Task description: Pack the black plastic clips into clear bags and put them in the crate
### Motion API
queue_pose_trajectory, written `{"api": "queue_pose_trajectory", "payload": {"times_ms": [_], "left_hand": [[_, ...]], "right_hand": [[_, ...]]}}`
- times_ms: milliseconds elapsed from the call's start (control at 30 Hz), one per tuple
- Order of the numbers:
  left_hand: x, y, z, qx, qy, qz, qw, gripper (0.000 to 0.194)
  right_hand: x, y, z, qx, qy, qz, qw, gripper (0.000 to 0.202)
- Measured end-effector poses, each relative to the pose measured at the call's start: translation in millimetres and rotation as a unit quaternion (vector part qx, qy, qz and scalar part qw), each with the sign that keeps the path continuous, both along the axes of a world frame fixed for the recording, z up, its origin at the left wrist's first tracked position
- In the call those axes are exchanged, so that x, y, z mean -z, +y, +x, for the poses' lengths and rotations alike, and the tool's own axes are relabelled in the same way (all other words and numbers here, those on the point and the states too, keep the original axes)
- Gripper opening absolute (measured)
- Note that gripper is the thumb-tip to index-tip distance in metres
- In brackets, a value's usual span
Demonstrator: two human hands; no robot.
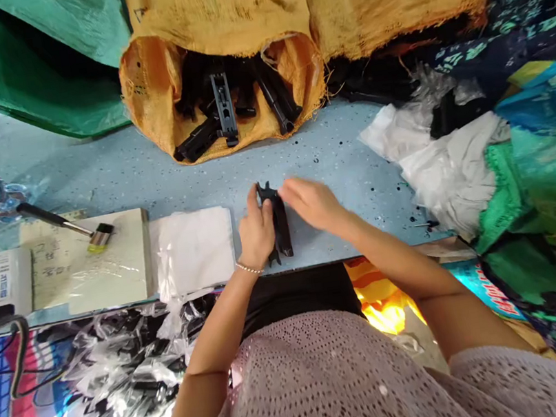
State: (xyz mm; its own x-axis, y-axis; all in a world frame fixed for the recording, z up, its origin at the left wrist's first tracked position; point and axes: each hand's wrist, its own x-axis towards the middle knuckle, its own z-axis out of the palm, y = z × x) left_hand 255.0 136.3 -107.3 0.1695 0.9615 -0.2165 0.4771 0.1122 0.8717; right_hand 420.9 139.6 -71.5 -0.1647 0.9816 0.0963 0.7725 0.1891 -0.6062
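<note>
At the front edge of the blue tabletop, a long black part with small prongs at its far end lies lengthwise, pointing away from me. My left hand grips it from the left side, thumb on top and a finger up by the prongs. My right hand is at its far right end, fingers pressed together; whatever sits between those fingertips is hidden. Beyond my hands, an open orange woven sack holds several black parts, among them a grey slotted piece.
On the left are a stack of white bags, a taped pad with a brush on it, and a white box. White cloth and green plastic crowd the right. Bagged black parts sit below the table.
</note>
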Motion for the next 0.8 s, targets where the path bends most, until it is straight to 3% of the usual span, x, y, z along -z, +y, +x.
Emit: {"api": "queue_pose_trajectory", "payload": {"times_ms": [67,167,233,267,367,500,567,633,733,800], "left_hand": [[6.3,-4.5,10.8,0.039,0.116,0.022,0.992,0.059],[10.5,-10.2,19.0,0.075,0.199,0.088,0.973,0.046],[9.8,-9.3,14.3,0.074,0.178,0.105,0.976,0.044],[8.6,-6.9,9.5,0.071,0.145,0.104,0.981,0.044],[2.5,6.5,-5.5,0.049,-0.011,0.097,0.994,0.048],[-8.5,23.0,-7.5,0.005,-0.194,0.059,0.979,0.070],[-13.8,23.4,-3.4,-0.013,-0.217,0.031,0.976,0.069],[-18.0,18.1,-1.1,-0.016,-0.216,0.010,0.976,0.058],[-21.3,8.2,-4.3,0.009,-0.219,0.012,0.976,0.054],[-21.6,6.0,-10.1,0.013,-0.211,0.036,0.977,0.056]], "right_hand": [[-0.7,60.9,13.8,0.110,-0.040,0.078,0.990,0.042],[7.3,144.6,32.2,0.201,-0.093,0.067,0.973,0.055],[13.3,171.9,40.4,0.232,-0.093,0.004,0.968,0.056],[14.9,173.0,42.3,0.239,-0.082,-0.023,0.967,0.053],[13.4,126.4,36.2,0.220,-0.021,-0.043,0.974,0.045],[1.1,16.4,9.5,0.074,0.040,-0.039,0.996,0.045],[-5.5,-16.5,0.3,0.009,0.059,-0.036,0.998,0.039],[-8.8,-22.3,-2.7,0.010,0.057,0.002,0.998,0.042],[-7.5,3.6,-2.9,0.048,0.038,0.073,0.995,0.047],[-5.3,22.8,-6.1,0.030,0.075,0.047,0.996,0.052]]}}
